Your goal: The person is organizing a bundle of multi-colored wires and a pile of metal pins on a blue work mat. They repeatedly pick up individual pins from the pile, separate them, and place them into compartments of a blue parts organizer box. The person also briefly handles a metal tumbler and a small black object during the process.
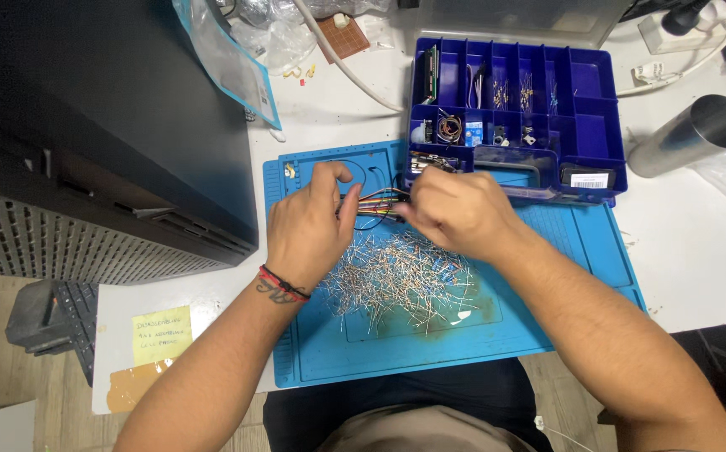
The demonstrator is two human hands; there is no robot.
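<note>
Multicoloured jumper wires (377, 201) sit pinched between the left hand (313, 226) and right hand (455, 209), fingers closed on them above the blue mat (547, 276); at 6 o'clock, loose resistors (396, 276) could snag and scatter, I judge

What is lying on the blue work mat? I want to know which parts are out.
On the blue work mat lies a heap of loose resistors. The left hand and right hand hold coloured wires, covering whatever lies beneath them.

Blue mat (547, 326), dark-blue organiser box (593, 84), multicoloured wires (373, 199), yellow note (162, 334).
</note>
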